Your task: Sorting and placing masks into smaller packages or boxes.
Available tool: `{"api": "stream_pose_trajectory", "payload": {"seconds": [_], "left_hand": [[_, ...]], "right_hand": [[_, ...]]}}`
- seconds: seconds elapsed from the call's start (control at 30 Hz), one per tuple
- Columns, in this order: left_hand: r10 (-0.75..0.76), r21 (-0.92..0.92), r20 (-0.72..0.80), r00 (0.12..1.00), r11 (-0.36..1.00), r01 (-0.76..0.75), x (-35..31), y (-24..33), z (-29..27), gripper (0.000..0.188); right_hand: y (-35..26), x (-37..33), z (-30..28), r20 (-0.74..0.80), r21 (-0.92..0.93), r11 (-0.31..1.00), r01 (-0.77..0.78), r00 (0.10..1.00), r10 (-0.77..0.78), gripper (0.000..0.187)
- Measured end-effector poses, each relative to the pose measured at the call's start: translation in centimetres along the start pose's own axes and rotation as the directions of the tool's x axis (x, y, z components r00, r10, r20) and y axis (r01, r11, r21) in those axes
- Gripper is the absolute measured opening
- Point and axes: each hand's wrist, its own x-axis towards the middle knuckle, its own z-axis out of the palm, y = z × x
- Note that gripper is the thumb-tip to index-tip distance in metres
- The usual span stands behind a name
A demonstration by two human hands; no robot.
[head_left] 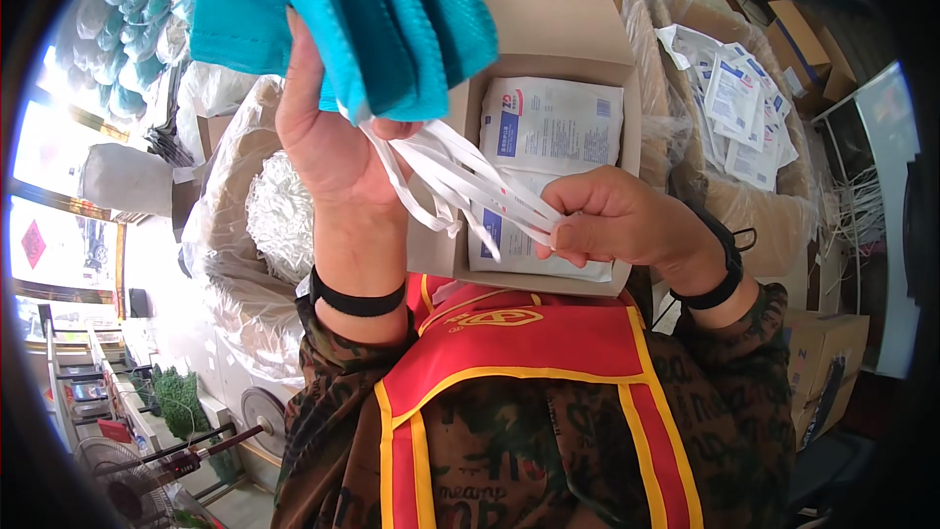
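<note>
My left hand (343, 152) is raised, its fingers wrapped round a stack of teal folded fabric pieces (357, 15). Several white straps (446, 171) trail from the stack's lower end toward the right. Their far ends are pinched between the thumb and fingers of my right hand (627, 220). Beneath the straps stands an open cardboard box (553, 15) with its lid flap up at the back. Flat white packets (553, 118) with blue and red print lie inside it; my right hand and the straps hide part of the nearer ones.
At left, a plastic-lined carton (230, 171) holds a bundle of white strands (279, 201). Another lined carton (774, 220) at right holds loose white packets (749, 103). A closed carton (832, 362) sits at lower right, a fan (122, 480) at lower left. Bagged teal items (117, 29) are piled at far left.
</note>
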Motion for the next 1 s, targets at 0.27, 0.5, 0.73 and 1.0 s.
{"api": "stream_pose_trajectory", "payload": {"seconds": [0.27, 0.5, 0.73, 1.0], "left_hand": [[0.115, 0.072, -0.085, 0.990, 0.991, -0.109, -1.5, 3.1, -2.4, 0.036], [-0.330, 0.987, 0.150, 0.932, -0.003, -0.160, -4.8, 4.8, -2.2, 0.050], [-0.619, 0.927, -0.026, 0.785, -0.308, -0.212, -4.2, 1.7, 4.3, 0.040], [-0.623, 0.829, 0.157, 0.766, -0.338, -0.445, -5.4, 5.0, -1.5, 0.037]], "right_hand": [[-0.4, -2.3, -0.8, -0.146, 0.025, 0.998, -0.066, 0.987, 0.069, 0.031], [-2.7, -3.2, -2.1, -0.206, -0.224, 0.972, -0.069, 0.978, 0.022, 0.029], [-3.4, -3.1, -1.4, -0.032, -0.553, 0.816, 0.169, 0.974, -0.223, 0.031], [-2.6, -10.4, 0.0, -0.213, -0.592, 0.802, -0.079, 0.975, -0.061, 0.030]]}}
